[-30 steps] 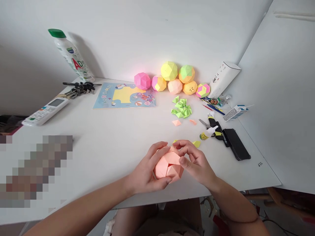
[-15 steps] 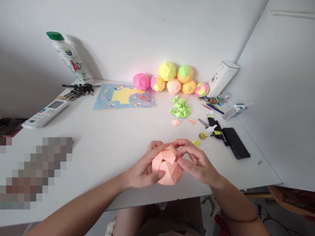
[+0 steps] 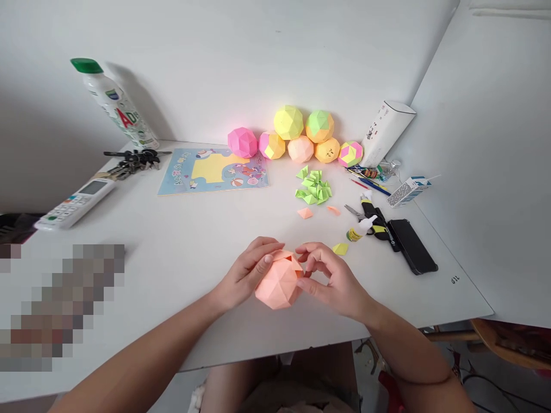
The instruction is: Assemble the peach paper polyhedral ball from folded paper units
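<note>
Holds a salmon-pink, nearly round, many-faceted folded-paper ball point(image 3: 278, 285) between both hands, over the near part of a white table point(image 3: 185, 275). Grasps it from the upper left with the left hand point(image 3: 245, 272), with the thumb laid across the facets. Touches its right edge with the thumb of the right hand point(image 3: 333, 281), above loosely curled fingers; cannot tell whether pinching a flap there or merely resting against it.

Lies immediately right of the left grip and left of the right one. Has no clear long axis; faces the right hand with a dark gap among unclosed flaps at the upper right, nearer to the right fingertips than to the left.

Looks matte, with broad triangular facets meeting in low peaks; gapes only near that gap, as far as visible.

Just beyond the right grip, a yellow folded-paper piece point(image 3: 340, 249); farther out beyond both, two small peach paper pieces point(image 3: 305, 213) and a pile of lime-green folded-paper pieces point(image 3: 314, 188).
</note>
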Action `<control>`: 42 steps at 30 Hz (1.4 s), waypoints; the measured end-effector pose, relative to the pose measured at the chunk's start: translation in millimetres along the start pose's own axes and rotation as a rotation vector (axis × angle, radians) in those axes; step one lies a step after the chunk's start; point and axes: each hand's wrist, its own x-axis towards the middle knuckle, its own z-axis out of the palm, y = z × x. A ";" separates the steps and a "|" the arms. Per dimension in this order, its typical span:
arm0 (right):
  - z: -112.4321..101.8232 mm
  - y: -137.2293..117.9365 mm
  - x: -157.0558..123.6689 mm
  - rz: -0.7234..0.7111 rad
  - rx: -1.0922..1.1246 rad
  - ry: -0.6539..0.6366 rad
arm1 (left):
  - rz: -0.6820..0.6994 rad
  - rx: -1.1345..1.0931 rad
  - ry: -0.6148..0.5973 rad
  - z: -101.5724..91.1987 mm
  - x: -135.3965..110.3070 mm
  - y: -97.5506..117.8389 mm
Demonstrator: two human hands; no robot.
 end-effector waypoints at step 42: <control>-3.5 13.4 14.7 -0.692 -0.332 0.018 | 0.448 0.079 -0.193 0.3 -0.9 -1.0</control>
